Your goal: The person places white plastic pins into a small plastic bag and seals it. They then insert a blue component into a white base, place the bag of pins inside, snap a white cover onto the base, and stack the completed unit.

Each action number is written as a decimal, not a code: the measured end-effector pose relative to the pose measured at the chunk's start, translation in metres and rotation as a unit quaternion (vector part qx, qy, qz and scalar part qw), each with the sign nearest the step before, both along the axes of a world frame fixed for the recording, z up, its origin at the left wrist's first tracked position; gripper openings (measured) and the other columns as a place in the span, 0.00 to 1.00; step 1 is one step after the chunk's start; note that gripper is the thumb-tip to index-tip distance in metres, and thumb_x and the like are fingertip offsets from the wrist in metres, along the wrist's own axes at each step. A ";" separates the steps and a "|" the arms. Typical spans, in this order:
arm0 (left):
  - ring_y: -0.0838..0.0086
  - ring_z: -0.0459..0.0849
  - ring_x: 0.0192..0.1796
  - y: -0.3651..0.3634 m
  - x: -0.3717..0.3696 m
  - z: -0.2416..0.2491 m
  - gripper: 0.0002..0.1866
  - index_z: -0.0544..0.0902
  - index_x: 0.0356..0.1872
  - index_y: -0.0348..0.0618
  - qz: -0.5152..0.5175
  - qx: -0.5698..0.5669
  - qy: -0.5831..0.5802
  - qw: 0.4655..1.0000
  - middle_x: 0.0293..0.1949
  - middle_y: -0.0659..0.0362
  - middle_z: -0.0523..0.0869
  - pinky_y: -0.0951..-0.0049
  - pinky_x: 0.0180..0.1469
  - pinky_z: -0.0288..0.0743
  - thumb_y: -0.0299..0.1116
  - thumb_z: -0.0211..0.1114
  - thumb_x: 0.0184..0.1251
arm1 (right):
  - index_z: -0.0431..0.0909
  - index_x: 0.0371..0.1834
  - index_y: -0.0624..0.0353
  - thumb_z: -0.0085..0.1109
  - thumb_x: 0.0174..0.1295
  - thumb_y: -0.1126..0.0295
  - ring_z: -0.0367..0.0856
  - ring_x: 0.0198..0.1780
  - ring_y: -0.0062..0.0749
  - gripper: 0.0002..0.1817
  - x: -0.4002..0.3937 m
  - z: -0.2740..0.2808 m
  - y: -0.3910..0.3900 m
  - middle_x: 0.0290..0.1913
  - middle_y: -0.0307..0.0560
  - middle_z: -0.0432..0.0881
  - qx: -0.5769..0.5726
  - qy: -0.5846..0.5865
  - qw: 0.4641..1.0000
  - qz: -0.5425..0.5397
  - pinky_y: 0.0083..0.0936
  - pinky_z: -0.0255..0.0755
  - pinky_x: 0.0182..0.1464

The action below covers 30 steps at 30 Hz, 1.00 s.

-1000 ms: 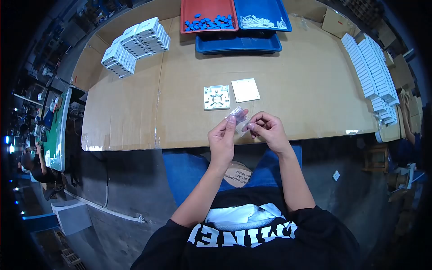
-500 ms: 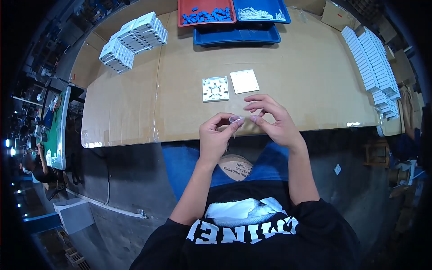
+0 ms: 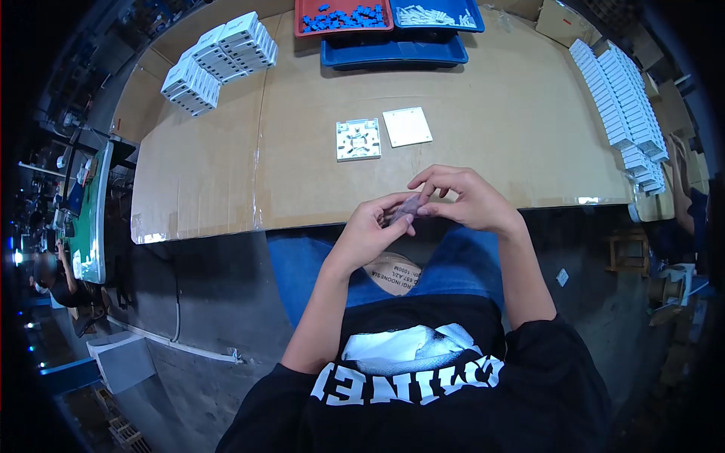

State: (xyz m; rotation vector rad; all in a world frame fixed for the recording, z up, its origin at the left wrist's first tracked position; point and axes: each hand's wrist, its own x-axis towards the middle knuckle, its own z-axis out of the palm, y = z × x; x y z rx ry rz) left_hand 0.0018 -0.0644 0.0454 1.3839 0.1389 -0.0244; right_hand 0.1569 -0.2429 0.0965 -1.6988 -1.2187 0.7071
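Observation:
Near the table's front edge, a small clear plastic bag (image 3: 408, 207) is pinched between my two hands. The thumb and fingers of my left hand (image 3: 370, 230) close on its lower left side. At its right side, my right hand (image 3: 470, 198) has thumb and fingertips closed on the bag's edge. Whether the bag holds anything is too small to tell. Beyond the hands lies a white square plastic housing (image 3: 358, 140), its moulded inside facing up. A flat white square cover (image 3: 408, 127) lies to its right.
At the back stand a red tray (image 3: 343, 29) of blue pieces, a blue tray (image 3: 436, 24) of white pieces and another blue tray (image 3: 393, 54). White housings (image 3: 219, 64) are stacked back left, with more rows (image 3: 623, 109) at right. A person (image 3: 64, 279) sits far left.
My right hand has come in to meet the bag, which now looks more spread out between both hands. The view has shifted slightly.

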 end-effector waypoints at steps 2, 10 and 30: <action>0.79 0.88 0.43 0.005 -0.002 0.001 0.20 0.80 0.67 0.30 -0.035 -0.018 0.023 0.999 0.51 0.56 0.90 0.75 0.50 0.81 0.26 0.62 0.80 | 0.88 0.39 0.62 0.73 0.64 0.70 0.85 0.49 0.32 0.07 0.003 0.003 -0.003 0.55 0.45 0.88 -0.025 0.018 0.999 -0.023 0.28 0.78 0.50; 0.70 0.91 0.51 0.006 -0.003 0.002 0.23 0.76 0.72 0.30 -0.048 -0.043 -0.027 0.998 0.57 0.49 0.88 0.73 0.57 0.83 0.29 0.57 0.81 | 0.88 0.37 0.62 0.74 0.61 0.75 0.86 0.53 0.31 0.04 0.001 -0.005 -0.004 0.59 0.49 0.87 0.023 0.110 0.993 -0.033 0.30 0.79 0.55; 0.69 0.92 0.44 0.001 0.004 -0.026 0.21 0.85 0.57 0.32 -0.015 -0.246 0.069 0.967 0.46 0.52 0.91 0.70 0.48 0.88 0.43 0.64 0.82 | 0.91 0.42 0.59 0.75 0.63 0.69 0.81 0.68 0.39 0.08 0.006 -0.013 0.006 0.66 0.53 0.84 -0.001 0.123 0.990 0.074 0.37 0.74 0.68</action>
